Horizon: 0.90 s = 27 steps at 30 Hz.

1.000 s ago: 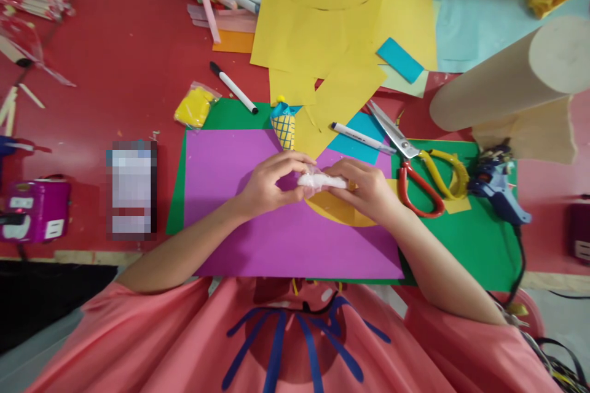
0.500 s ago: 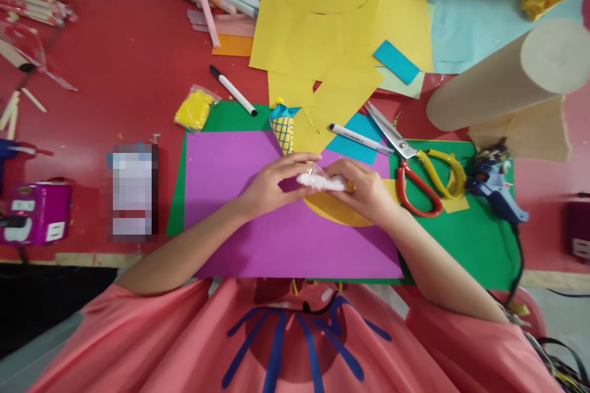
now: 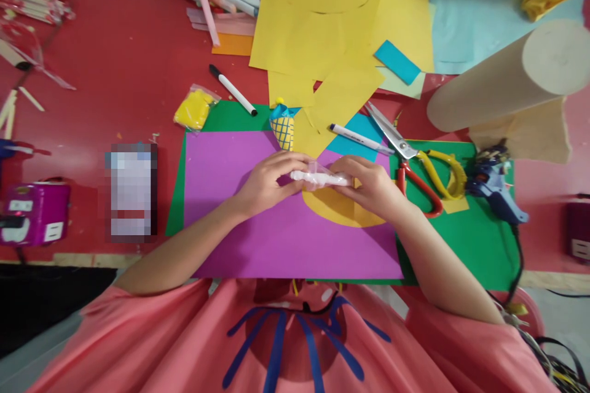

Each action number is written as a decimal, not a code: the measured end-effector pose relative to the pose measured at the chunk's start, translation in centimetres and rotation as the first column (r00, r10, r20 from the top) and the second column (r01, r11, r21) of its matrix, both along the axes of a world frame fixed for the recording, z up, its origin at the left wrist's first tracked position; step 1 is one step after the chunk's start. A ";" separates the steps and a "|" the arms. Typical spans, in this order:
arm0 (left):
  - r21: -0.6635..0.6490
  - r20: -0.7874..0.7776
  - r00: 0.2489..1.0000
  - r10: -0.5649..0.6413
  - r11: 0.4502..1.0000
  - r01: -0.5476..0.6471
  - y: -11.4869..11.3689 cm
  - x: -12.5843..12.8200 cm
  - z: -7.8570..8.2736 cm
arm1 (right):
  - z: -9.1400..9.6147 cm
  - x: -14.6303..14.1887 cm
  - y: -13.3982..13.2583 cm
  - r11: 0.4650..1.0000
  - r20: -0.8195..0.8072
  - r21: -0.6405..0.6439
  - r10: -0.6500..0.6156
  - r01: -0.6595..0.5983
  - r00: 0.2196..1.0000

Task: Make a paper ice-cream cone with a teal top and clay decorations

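Note:
Between my two hands is a small clear plastic packet with soft white stuff inside, like modelling clay. My left hand pinches its left end, and my right hand grips the right end. Both hold it just above a purple sheet and a yellow-orange rounded paper shape. Part of the packet is hidden by my fingers. Just beyond my left hand lies a small yellow pineapple-like piece with a blue top and blue crossed lines.
Open scissors and a blue glue gun lie to the right, below a large paper roll. Two markers, a yellow clay packet and yellow sheets lie farther back. A pixelated, phone-shaped item is at left.
The white packet has been stretched or turned slightly between my hands, and more of its length shows. My right hand has shifted a little to the right.

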<state>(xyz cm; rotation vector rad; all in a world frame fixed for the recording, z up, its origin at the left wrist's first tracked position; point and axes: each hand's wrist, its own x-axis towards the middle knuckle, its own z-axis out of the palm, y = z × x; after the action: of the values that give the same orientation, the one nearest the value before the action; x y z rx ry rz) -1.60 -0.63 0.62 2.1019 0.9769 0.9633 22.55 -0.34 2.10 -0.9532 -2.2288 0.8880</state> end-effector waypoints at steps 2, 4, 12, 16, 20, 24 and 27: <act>-0.032 0.017 0.999 0.037 0.999 -0.036 -0.1 -0.1 0.1 | 0.1 0.3 0.2 1.000 0.006 -0.017 -0.014 0.014 1.000; -0.065 -0.002 0.997 0.082 0.995 -0.082 -0.2 -0.3 0.1 | 0.1 0.4 0.3 0.999 0.012 -0.014 -0.032 0.032 0.999; -0.086 0.031 1.000 -0.005 0.996 0.008 0.2 -0.3 0.1 | 0.2 0.0 -0.1 0.996 0.059 -0.010 -0.083 0.084 0.995; -0.038 0.064 0.998 0.006 0.999 -0.003 0.0 0.1 0.1 | 0.8 -0.3 -0.3 0.988 0.068 -0.140 -0.057 0.066 0.996; -0.008 0.122 0.992 -0.033 0.999 0.034 -0.7 0.4 0.2 | 1.5 -0.6 -0.6 0.950 -0.008 -0.308 -0.049 0.044 0.999; -0.049 0.143 0.985 -0.095 0.994 0.102 -0.9 0.5 0.5 | 1.7 -1.0 -0.9 0.871 -0.030 -0.490 -0.050 0.029 0.998; -0.078 0.158 0.978 -0.138 0.985 0.151 -1.0 0.6 0.7 | 1.4 -1.1 -1.0 0.861 -0.054 -0.507 -0.067 0.031 0.996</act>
<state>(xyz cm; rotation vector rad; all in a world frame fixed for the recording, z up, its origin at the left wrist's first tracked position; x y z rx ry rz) -1.00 -1.59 1.30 1.9641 0.7648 0.9720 21.41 -1.35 3.54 -1.1783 -1.9299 1.5052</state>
